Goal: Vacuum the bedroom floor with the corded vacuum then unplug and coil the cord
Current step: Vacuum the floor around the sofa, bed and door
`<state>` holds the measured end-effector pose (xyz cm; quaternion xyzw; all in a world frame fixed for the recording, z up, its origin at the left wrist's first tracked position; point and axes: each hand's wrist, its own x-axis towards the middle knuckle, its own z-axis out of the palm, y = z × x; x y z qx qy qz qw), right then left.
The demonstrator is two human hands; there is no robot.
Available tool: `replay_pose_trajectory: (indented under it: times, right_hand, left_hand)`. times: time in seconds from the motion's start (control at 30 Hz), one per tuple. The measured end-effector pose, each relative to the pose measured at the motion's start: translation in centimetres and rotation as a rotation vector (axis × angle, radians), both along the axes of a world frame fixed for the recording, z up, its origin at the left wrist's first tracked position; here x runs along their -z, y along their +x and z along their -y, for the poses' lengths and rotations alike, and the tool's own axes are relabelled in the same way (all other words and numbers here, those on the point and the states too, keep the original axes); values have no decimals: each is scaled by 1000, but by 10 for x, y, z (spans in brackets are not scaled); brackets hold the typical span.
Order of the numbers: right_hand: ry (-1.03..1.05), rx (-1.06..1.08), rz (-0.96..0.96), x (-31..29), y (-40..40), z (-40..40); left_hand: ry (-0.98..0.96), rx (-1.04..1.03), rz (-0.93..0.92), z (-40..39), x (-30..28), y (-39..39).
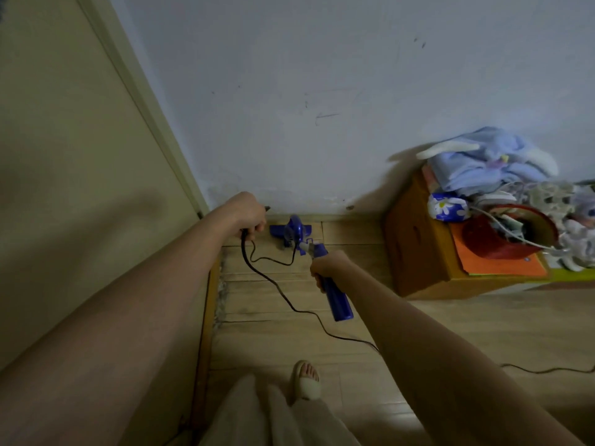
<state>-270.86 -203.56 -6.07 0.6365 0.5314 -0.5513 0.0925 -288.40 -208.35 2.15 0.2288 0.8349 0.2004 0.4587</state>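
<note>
Right hand grips the blue vacuum handle; left hand grips the black cord; no readable writing.

cord vanishes behind right forearm, then runs off right edge. left hand fingers hidden, curled under. stuff in red bowl too blurry, can't tell.
</note>
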Motion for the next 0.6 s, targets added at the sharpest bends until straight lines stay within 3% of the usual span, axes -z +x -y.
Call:
replay_pose_trajectory:
  times: [0.17,0.4,0.6]
  right_hand:
    - [-10,-22,4,5,-18,-21]
    - [43,-245,88,-18,-41,-73]
    - [47,-282,167,-10,-6,-49]
  left_hand:
    - [1,-64,46,-7,9,-8]
    - [22,-83,6,-12,16,-28]
    - [2,-47,20,-1,13,-23]
